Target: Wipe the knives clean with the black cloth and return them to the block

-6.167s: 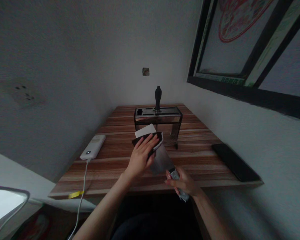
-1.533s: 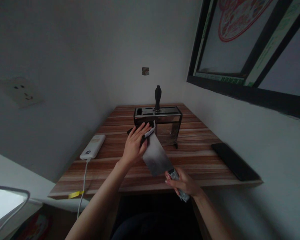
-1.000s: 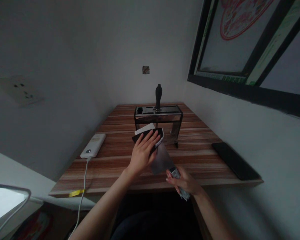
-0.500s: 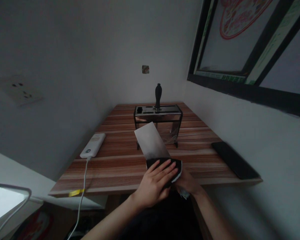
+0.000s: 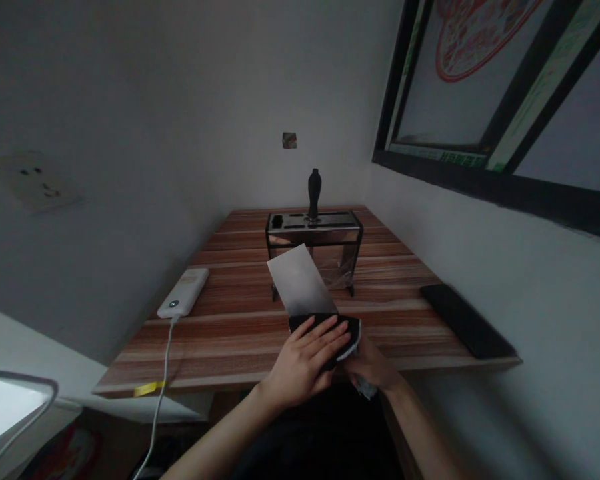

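Observation:
A broad, pale metal cleaver blade [image 5: 303,280] points up and left over the table, its lower part covered by a black sheet [image 5: 353,328] with a light ragged edge. I cannot tell whether the sheet is cloth or paper. My left hand [image 5: 307,363] lies across the sheet, fingers extended and together, holding it against the blade. Beneath and to the right, my right hand [image 5: 373,367] is closed at the cleaver's lower end; the handle is hidden. A crumpled greyish piece [image 5: 365,388] hangs below the right hand.
Behind the blade stands a knife rack [image 5: 315,223] with a black-handled knife [image 5: 315,193] in it. A white power bank [image 5: 184,293] with a cable lies left, a black phone-like slab [image 5: 467,320] right. Yellow tape [image 5: 149,389] marks the wooden table's [image 5: 240,320] front edge.
The whole view has shifted slightly. Both hands, the sheet and the blade keep nearly the same position relative to each other.

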The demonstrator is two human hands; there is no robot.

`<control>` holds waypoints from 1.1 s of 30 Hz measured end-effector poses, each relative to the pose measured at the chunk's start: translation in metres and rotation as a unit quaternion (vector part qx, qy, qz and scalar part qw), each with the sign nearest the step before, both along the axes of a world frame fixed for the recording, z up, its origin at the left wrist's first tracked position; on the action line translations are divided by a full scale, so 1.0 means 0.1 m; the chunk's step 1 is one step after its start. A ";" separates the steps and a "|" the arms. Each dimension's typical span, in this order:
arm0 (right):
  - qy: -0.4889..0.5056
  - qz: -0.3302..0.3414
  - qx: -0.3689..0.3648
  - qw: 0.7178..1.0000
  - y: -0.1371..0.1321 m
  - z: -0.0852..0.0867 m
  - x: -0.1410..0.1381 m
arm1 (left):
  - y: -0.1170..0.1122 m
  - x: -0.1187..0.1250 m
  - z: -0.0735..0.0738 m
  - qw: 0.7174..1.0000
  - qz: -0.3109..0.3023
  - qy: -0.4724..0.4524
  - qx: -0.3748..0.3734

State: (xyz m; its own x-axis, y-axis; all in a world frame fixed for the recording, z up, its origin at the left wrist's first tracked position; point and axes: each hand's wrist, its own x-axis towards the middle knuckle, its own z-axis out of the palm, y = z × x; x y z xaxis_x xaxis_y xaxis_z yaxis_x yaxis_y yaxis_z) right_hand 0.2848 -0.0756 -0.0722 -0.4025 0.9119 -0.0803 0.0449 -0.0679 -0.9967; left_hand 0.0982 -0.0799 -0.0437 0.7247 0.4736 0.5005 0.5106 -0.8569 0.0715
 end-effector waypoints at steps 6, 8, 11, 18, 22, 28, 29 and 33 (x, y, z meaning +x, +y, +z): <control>0.001 0.015 0.006 1.000 0.01 0.06 -0.02 | 0.25 -0.14 0.15 0.999 0.038 -0.015 0.033; 0.007 0.028 0.003 1.000 0.01 0.05 -0.02 | 0.37 -0.19 0.21 0.997 0.052 -0.028 0.045; 0.012 0.037 0.004 0.999 0.01 0.03 -0.01 | 0.54 -0.26 0.31 0.994 0.073 -0.053 0.061; 0.017 0.039 -0.007 0.999 0.01 0.05 -0.01 | 0.84 -0.35 0.51 0.985 0.104 -0.099 0.093; 0.018 0.041 -0.004 0.999 0.01 0.03 -0.01 | 0.92 -0.38 0.59 0.983 0.110 -0.107 0.097; 0.015 0.036 0.000 0.999 0.01 0.04 -0.02 | 0.89 -0.34 0.60 0.979 0.128 -0.110 0.116; 0.016 0.035 -0.001 0.999 0.01 0.05 -0.02 | 0.87 -0.32 0.59 0.978 0.134 -0.108 0.121; 0.025 0.029 -0.007 0.999 0.01 0.06 -0.01 | 0.78 -0.21 0.48 0.979 0.139 -0.089 0.117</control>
